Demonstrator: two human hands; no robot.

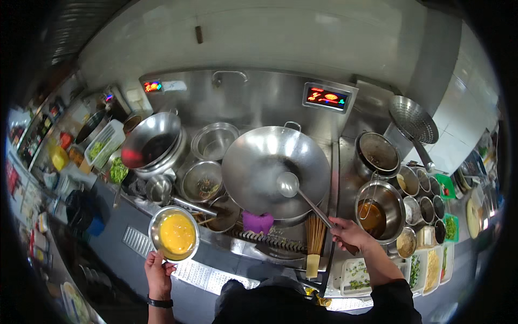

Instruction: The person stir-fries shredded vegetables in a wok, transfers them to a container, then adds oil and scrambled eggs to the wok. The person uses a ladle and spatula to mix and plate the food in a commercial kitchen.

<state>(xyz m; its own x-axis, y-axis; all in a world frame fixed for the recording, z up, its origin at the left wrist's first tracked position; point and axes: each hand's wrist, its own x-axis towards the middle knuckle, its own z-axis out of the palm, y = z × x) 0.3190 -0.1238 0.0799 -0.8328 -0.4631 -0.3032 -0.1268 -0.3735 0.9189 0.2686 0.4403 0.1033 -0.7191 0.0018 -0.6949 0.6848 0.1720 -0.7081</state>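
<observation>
My left hand (159, 271) grips the near rim of a steel bowl (194, 243) that holds beaten egg (177, 234), left of the stove's front edge. With my right hand (349, 235) I hold the handle of a steel ladle (288, 184). The ladle's bowl is over the inside of a large steel wok (247, 162); whether it touches the metal cannot be told. Haze hangs inside the wok. A purple cloth (257, 222) lies at the wok's near edge, and a bamboo wok brush (315, 243) stands between the wok and my right hand.
At the right are a bowl of brown liquid with a strainer (380, 210), a perforated skimmer (413, 119), seasoning pots (412, 210) and trays of chopped vegetables (356, 275). Stacked steel woks (151, 139), a small pot (159, 189) and a strainer bowl (201, 181) occupy the left. A faucet (230, 73) is behind.
</observation>
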